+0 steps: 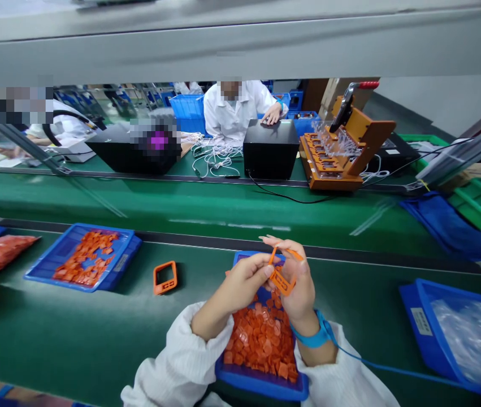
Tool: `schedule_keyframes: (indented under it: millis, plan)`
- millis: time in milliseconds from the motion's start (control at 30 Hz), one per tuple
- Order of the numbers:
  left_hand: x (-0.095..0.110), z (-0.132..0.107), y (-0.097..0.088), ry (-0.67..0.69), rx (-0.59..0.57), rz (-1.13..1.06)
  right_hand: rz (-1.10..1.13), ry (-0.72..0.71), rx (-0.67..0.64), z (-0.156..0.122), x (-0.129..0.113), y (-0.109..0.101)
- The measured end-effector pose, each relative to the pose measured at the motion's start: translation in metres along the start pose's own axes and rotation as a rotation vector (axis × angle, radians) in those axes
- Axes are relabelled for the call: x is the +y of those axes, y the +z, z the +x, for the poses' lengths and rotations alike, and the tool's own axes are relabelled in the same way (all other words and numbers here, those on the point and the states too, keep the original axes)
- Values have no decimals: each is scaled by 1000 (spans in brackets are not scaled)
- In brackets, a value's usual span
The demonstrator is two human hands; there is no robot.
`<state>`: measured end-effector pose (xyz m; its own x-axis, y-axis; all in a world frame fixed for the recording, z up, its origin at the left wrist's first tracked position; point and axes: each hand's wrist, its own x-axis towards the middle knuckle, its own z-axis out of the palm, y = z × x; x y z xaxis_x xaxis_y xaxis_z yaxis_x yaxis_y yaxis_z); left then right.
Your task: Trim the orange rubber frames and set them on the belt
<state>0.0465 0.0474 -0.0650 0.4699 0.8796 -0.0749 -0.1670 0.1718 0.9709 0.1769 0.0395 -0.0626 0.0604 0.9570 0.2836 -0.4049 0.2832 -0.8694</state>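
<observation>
Between my two hands is an orange plastic frame [281, 282] with a large opening and small cut-outs along its lower bar. My left hand [251, 280] pinches its left side between thumb and fingers. Curled around its right side and top is my right hand [300, 282], with a blue wrist strap [314, 333] below it. Under both hands stands a blue tray [261, 390] heaped with small orange plastic pieces [257, 333]. A similar orange frame [165, 277] lies on the green table to the left. Whether a small piece is also in my fingers is hidden.
At the left are a second blue tray [124, 265] of orange pieces and a bag of orange parts [0, 257]. A blue bin [420, 322] with clear plastic bags stands right. Across the green belt, a co-worker [240, 110] sits behind a black box [271, 158] beside an orange clamp fixture [337, 181].
</observation>
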Motion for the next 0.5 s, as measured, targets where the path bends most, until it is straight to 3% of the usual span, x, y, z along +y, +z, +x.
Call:
schedule_keyframes:
  millis: [100,200,500]
  plan:
    - [-6,-1,4,-54,-7,-50,-32,-75,5,-2,-2,2]
    - [-12,-1,8,-19,17,-95,-58,-82,11,-4,-1,1]
    - [-6,-6,7,99,8,166,-76,-154,11,-8,11,2]
